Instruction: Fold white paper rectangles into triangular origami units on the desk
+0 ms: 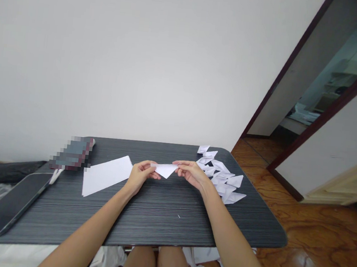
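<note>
Pinching folded paper (pixel 165 170) between left hand (pixel 141 174) and right hand (pixel 192 173), above counter (pixel 157 216). Could skew from uneven pulling; could scatter folded pieces (pixel 234 181) on counter's right with a low right forearm (pixel 230 230).

Two hands (pixel 142 173) (pixel 191 173), one paper triangle (pixel 165 170), one paper stack (pixel 107 176), one table (pixel 159 220), about a dozen folded pieces (pixel 234 180)

A room in what looks like a home
Beyond the right hand (pixel 192 172), a plain white wall (pixel 141 61); farther right of it, a red-brown door frame (pixel 327 117) and glossy wood-patterned floor (pixel 324 233); below it, a dark table (pixel 159 220).
</note>
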`<action>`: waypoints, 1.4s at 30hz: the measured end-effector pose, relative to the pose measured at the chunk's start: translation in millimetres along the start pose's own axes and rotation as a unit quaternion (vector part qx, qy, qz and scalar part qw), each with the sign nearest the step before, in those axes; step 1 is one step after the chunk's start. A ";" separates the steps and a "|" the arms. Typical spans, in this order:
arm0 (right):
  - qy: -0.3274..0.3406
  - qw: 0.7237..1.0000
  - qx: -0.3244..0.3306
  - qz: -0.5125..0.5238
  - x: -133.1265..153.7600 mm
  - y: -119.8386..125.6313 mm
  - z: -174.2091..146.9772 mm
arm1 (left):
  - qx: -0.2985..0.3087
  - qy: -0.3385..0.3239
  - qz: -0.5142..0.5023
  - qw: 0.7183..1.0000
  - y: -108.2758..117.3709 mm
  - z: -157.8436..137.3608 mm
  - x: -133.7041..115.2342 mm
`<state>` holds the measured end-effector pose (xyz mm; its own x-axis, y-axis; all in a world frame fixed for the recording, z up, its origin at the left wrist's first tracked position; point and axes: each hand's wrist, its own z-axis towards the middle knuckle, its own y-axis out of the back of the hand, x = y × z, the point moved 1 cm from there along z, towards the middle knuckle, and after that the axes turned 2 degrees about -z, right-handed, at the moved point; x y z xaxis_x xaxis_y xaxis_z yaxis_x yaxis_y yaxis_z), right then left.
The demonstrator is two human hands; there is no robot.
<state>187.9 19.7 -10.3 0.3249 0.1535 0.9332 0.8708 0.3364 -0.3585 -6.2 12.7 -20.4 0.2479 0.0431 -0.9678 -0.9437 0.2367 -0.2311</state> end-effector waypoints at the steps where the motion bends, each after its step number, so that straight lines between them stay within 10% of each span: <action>1: 0.005 1.000 0.002 0.017 0.4 -1.0 -0.5 | -0.006 -0.004 -0.018 1.000 -0.2 0.0 -1.0; 10: 0.050 0.993 -0.058 0.087 -9.3 -5.1 7.6 | -0.040 -0.018 -0.147 0.988 -0.4 -0.3 -7.4; 18: 0.122 0.967 -0.216 -0.052 -24.8 -15.4 14.5 | -0.128 -0.094 0.096 0.983 1.2 5.0 2.8; 42: 0.210 0.959 -0.144 -0.123 -11.5 -17.9 7.9 | -0.112 -0.100 0.057 0.987 1.8 2.5 -5.9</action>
<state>165.7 19.3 -14.8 0.1635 -0.3055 0.9381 0.9864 0.0348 -0.1606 -8.8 15.3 -14.9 0.1538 0.2526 -0.9553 -0.9873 0.0001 -0.1590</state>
